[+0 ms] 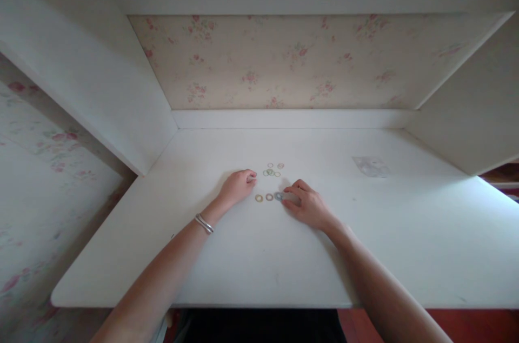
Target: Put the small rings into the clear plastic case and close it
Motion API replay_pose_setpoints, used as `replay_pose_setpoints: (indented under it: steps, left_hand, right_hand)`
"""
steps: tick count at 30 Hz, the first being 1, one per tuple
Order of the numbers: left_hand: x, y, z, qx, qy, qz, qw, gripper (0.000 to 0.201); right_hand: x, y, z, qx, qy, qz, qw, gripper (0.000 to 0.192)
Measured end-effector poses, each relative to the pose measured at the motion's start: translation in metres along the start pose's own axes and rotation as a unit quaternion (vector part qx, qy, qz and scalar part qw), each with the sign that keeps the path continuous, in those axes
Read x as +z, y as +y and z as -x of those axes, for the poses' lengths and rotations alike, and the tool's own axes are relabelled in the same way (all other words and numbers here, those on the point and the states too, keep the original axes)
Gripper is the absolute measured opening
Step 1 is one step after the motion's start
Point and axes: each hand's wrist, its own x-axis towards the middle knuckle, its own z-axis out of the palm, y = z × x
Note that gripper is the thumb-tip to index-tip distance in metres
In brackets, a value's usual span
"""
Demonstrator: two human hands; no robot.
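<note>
Three small rings (269,197) lie flat in a left-to-right row on the white surface (243,267). Right hand (307,204), fingers loosely spread, touches the rightmost, bluish ring (279,196). Left hand (237,186) rests loosely curled beside the row, holding nothing. Loose rings (272,171) cluster just behind.

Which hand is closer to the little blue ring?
Right. The right hand has its fingertips touching the blue ring. The left hand rests farther off, beyond two tan rings.

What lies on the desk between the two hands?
In the head view, a short row of small rings lies between the left hand and right hand; the right fingertips are at the bluish ring.
</note>
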Motion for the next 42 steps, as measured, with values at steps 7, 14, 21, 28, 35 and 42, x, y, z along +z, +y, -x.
replay_pose_setpoints:
  steps: [7, 14, 21, 28, 35, 42]
  left_hand:
    - [0.003, 0.001, -0.016, 0.014, -0.026, -0.067, 0.997, 0.021]
    - [0.0, 0.014, -0.012, 0.041, -0.029, -0.073, 0.996, 0.02]
    - [0.001, 0.051, 0.014, 0.143, -0.049, -0.01, 0.988, 0.02]
    - [0.015, 0.064, 0.018, 0.157, -0.076, -0.032, 0.984, 0.022]
    - [0.012, 0.059, 0.012, 0.149, -0.072, 0.045, 0.985, 0.024]
    - [-0.004, 0.021, 0.018, -0.011, -0.006, 0.214, 0.977, 0.029]
  right_hand:
    - [0.0, 0.0, -0.003, -0.035, -0.005, 0.046, 0.998, 0.038]
    - [-0.002, 0.0, -0.008, -0.047, -0.019, 0.041, 0.998, 0.038]
    - [-0.001, 0.008, -0.007, 0.0, 0.012, -0.022, 1.0, 0.039]
    - [-0.002, 0.015, -0.004, 0.045, 0.046, -0.049, 0.997, 0.035]
    - [-0.001, 0.019, -0.005, 0.042, 0.051, -0.053, 0.996, 0.034]
    - [0.001, 0.022, -0.01, 0.063, 0.043, -0.06, 0.995, 0.028]
